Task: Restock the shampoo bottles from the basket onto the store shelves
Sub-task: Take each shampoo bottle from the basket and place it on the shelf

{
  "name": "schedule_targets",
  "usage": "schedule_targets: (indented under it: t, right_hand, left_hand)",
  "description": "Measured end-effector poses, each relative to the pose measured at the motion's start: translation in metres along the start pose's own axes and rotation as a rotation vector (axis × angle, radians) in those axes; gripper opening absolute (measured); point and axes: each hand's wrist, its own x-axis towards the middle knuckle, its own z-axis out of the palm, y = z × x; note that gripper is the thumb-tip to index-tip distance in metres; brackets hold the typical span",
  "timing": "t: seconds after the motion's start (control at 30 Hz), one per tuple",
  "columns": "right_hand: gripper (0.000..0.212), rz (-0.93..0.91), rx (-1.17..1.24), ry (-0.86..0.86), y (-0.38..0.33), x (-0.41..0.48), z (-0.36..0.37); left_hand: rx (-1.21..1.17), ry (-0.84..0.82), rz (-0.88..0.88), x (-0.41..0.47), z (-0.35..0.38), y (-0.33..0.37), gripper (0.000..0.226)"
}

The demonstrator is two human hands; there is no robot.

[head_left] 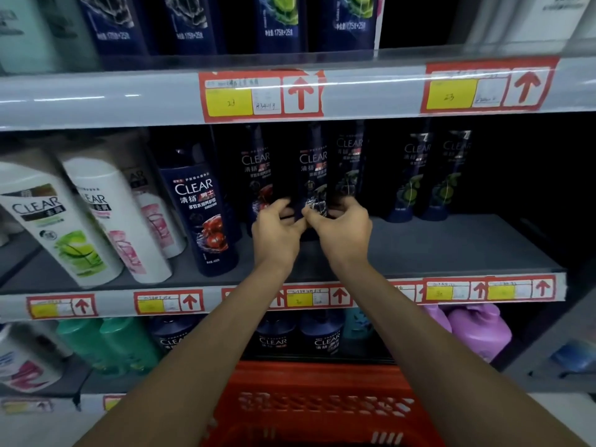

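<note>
Both my hands reach into the middle shelf (451, 246). My left hand (277, 230) and my right hand (342, 230) curl round the lower part of a dark blue Clear shampoo bottle (312, 169) that stands upright on the shelf, thumbs meeting in front of it. Other dark Clear bottles stand close on both sides: one (258, 175) to the left, one (350, 162) to the right. The red basket (316, 404) sits below my forearms at the bottom of the view; its contents are hidden.
A large dark Clear bottle (200, 214) and white Clear bottles (64, 227) stand at the left front. Two green-label bottles (429, 179) stand at the right rear, with bare shelf before them. Price tags (261, 96) line the shelf edges. Purple jugs (477, 330) fill the lower shelf.
</note>
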Motion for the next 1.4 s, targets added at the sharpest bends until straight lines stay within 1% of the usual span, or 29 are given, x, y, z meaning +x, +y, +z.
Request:
schedule_targets:
  t: [0.1,0.23,0.3,0.43,0.57,0.7,0.8,0.9,1.0,1.1,1.2,1.3,1.4]
  right_hand:
    - [0.040,0.013,-0.038,-0.020,0.001,0.002,0.000]
    - [0.055,0.098,-0.015,-0.076,0.002,-0.002,-0.014]
    - [0.060,0.121,0.005,-0.082,0.001,-0.007,-0.025]
    - [0.061,0.113,-0.026,-0.131,-0.007,-0.026,-0.046]
    - [0.068,0.024,-0.163,-0.226,-0.026,-0.049,-0.070]
    - [0.076,-0.076,-0.293,-0.298,-0.047,-0.072,-0.099]
    - [0.092,-0.119,-0.393,-0.378,-0.060,-0.091,-0.121]
    - [0.112,-0.118,-0.532,-0.490,-0.065,-0.107,-0.140]
    - [0.123,-0.139,-0.661,-0.554,-0.060,-0.124,-0.157]
    - [0.126,-0.190,-0.794,-0.622,-0.052,-0.143,-0.173]
    - [0.130,-0.205,-0.927,-0.735,-0.036,-0.163,-0.183]
    - [0.126,-0.169,-1.017,-0.860,-0.008,-0.181,-0.194]
    - [0.123,-0.124,-1.113,-0.954,0.017,-0.193,-0.205]
  left_hand:
    - [-0.026,-0.043,-0.039,-0.003,-0.001,0.000,0.065]
    - [0.015,-0.096,-0.087,-0.012,-0.006,0.001,0.076]
    - [0.055,-0.113,-0.077,-0.018,-0.013,0.005,0.076]
    - [0.158,-0.162,-0.026,-0.037,-0.029,0.014,0.074]
    - [0.299,-0.225,0.042,-0.058,-0.048,0.022,0.062]
    - [0.412,-0.325,0.080,-0.082,-0.070,0.035,0.063]
    - [0.532,-0.368,0.149,-0.104,-0.088,0.049,0.067]
    - [0.629,-0.422,0.213,-0.125,-0.104,0.061,0.067]
    - [0.745,-0.511,0.273,-0.146,-0.116,0.069,0.067]
    - [0.878,-0.576,0.298,-0.167,-0.123,0.068,0.076]
    - [1.014,-0.636,0.311,-0.185,-0.123,0.053,0.087]
    - [1.127,-0.709,0.262,-0.207,-0.121,0.029,0.098]
    - [1.188,-0.806,0.244,-0.232,-0.117,0.002,0.101]
